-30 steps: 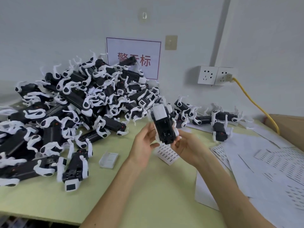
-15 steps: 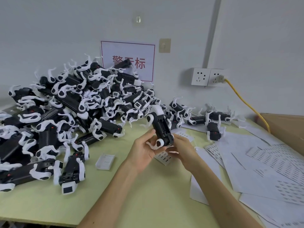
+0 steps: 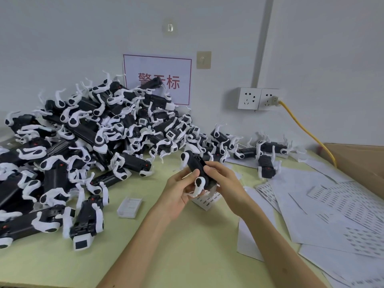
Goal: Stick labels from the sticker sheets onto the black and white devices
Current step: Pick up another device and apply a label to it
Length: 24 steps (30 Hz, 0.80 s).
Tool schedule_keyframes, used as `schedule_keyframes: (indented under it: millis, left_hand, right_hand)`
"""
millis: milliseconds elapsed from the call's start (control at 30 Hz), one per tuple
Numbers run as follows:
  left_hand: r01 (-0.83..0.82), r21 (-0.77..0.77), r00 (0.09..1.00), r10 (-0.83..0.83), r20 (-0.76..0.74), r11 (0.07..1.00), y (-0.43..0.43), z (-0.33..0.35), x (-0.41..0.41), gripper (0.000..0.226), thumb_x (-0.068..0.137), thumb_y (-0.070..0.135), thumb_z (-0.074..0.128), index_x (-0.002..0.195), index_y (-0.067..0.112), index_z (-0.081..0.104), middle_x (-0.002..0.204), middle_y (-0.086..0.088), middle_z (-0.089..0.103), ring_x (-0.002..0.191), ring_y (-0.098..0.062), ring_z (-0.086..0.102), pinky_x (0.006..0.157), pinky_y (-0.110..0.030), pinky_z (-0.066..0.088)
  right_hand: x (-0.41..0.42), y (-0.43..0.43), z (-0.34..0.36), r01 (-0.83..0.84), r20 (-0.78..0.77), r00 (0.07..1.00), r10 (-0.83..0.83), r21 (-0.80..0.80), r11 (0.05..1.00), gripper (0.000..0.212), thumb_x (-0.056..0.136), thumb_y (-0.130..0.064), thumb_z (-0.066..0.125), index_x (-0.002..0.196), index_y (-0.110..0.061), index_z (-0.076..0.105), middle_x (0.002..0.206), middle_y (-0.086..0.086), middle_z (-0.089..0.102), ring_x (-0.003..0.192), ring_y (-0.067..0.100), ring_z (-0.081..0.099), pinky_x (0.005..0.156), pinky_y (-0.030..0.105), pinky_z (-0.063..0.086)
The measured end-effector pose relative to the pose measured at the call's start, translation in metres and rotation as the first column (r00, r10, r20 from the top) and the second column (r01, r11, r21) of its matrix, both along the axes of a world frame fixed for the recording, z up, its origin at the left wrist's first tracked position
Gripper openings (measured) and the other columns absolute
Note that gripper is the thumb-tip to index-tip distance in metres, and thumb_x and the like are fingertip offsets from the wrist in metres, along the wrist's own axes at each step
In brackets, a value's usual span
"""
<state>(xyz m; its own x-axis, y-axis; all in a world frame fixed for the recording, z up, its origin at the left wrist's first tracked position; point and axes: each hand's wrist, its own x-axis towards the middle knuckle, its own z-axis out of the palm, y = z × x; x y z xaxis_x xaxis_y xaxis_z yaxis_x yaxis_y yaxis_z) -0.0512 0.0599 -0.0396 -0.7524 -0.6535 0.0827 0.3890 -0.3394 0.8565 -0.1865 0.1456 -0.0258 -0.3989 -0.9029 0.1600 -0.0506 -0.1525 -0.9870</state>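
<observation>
A: Where is the device (image 3: 197, 167)?
B: Up off the table (image 3: 166, 256), near the middle, held in both hands. It is tilted, with one end toward the wall.
A: How do the hands sit?
B: The left hand (image 3: 176, 192) curls round the near end from the left, thumb on top beside a white leg. The right hand (image 3: 225, 183) grips the right side, fingers wrapped over the black body.
A: A label on a fingertip?
B: I cannot tell.
A: The other devices?
B: A big pile (image 3: 83, 142) covers the left of the table up to the wall. Some loose devices (image 3: 268, 165) lie beyond the hands, to the right.
A: The sheets (image 3: 332, 204)?
B: Spread overlapping on the right of the table. A small sheet (image 3: 205, 201) lies just under the hands.
A: Anything else?
B: A clear case (image 3: 129, 206) lies between the pile and the left forearm. A sign (image 3: 158, 67) hangs behind the pile. A yellow cable (image 3: 307, 132) runs from the sockets (image 3: 259, 98) down toward a carton (image 3: 357, 161).
</observation>
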Motion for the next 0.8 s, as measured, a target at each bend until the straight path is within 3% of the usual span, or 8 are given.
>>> schedule_keyframes:
  millis: [167, 233, 333, 400, 633, 700, 800]
  left_hand:
    - [-0.005, -0.062, 0.996, 0.01, 0.09, 0.998, 0.002, 0.001, 0.0, 0.045, 0.076, 0.022, 0.077, 0.118, 0.007, 0.072, 0.087, -0.009, 0.073, 0.067, -0.018, 0.069, 0.056, -0.029, 0.056]
    - [-0.032, -0.098, 0.989, 0.046, 0.138, 0.995, 0.003, 0.0, -0.001, 0.05, 0.076, 0.022, 0.078, 0.123, 0.007, 0.069, 0.081, -0.01, 0.067, 0.059, -0.018, 0.061, 0.05, -0.027, 0.052]
    - [-0.049, -0.156, 0.976, 0.081, 0.203, 0.987, 0.005, -0.002, -0.004, 0.045, 0.087, 0.015, 0.075, 0.131, 0.01, 0.065, 0.089, -0.016, 0.05, 0.058, -0.018, 0.047, 0.047, -0.026, 0.045]
    - [-0.023, -0.188, 0.974, 0.065, 0.219, 0.982, 0.005, -0.003, -0.004, 0.04, 0.091, 0.013, 0.073, 0.131, 0.014, 0.066, 0.093, -0.017, 0.049, 0.057, -0.017, 0.046, 0.048, -0.026, 0.045]
    - [0.11, -0.305, 0.968, -0.033, 0.247, 0.946, 0.013, 0.0, 0.001, 0.02, 0.089, 0.02, 0.071, 0.106, 0.027, 0.079, 0.085, -0.007, 0.066, 0.07, -0.021, 0.055, 0.053, -0.025, 0.047]
    - [0.106, -0.331, 0.966, -0.018, 0.257, 0.938, 0.014, -0.001, 0.0, 0.022, 0.098, 0.013, 0.064, 0.109, 0.026, 0.078, 0.085, -0.003, 0.071, 0.07, -0.018, 0.061, 0.053, -0.025, 0.047]
    - [0.118, -0.349, 0.961, -0.018, 0.277, 0.93, 0.014, -0.001, 0.001, 0.026, 0.102, 0.015, 0.06, 0.12, 0.027, 0.074, 0.103, -0.014, 0.074, 0.085, -0.024, 0.063, 0.06, -0.026, 0.047]
  right_hand:
    - [0.001, -0.001, -0.003, 0.032, 0.019, 0.999, -0.031, -0.026, 0.999, 0.023, 0.087, -0.042, 0.074, 0.092, -0.02, 0.069, 0.086, -0.003, 0.072, 0.078, 0.014, 0.065, 0.069, 0.025, 0.052]
    - [0.003, -0.001, -0.003, 0.077, 0.019, 0.997, -0.076, -0.037, 0.996, 0.02, 0.093, -0.036, 0.072, 0.085, -0.018, 0.067, 0.082, -0.002, 0.071, 0.074, 0.013, 0.064, 0.068, 0.026, 0.051]
    - [0.005, -0.002, -0.003, 0.135, 0.035, 0.99, -0.134, -0.026, 0.99, 0.031, 0.095, -0.038, 0.07, 0.067, -0.027, 0.062, 0.075, -0.004, 0.067, 0.069, 0.013, 0.06, 0.07, 0.03, 0.046]
    - [0.005, -0.001, -0.001, 0.136, 0.055, 0.989, -0.135, -0.016, 0.991, 0.039, 0.095, -0.041, 0.069, 0.059, -0.031, 0.057, 0.073, -0.004, 0.065, 0.068, 0.013, 0.058, 0.071, 0.03, 0.044]
    - [0.001, 0.004, -0.001, 0.112, 0.151, 0.982, -0.112, 0.005, 0.994, 0.04, 0.093, -0.04, 0.071, 0.078, -0.014, 0.045, 0.084, 0.01, 0.054, 0.079, 0.022, 0.052, 0.07, 0.033, 0.039]
    - [-0.001, 0.004, -0.003, 0.104, 0.162, 0.981, -0.106, 0.019, 0.994, 0.038, 0.094, -0.038, 0.07, 0.076, -0.017, 0.044, 0.085, 0.01, 0.058, 0.08, 0.023, 0.055, 0.071, 0.034, 0.041]
    - [-0.004, 0.004, -0.005, 0.096, 0.201, 0.974, -0.1, 0.029, 0.995, 0.032, 0.096, -0.034, 0.067, 0.078, -0.017, 0.047, 0.088, 0.007, 0.066, 0.081, 0.02, 0.061, 0.072, 0.034, 0.043]
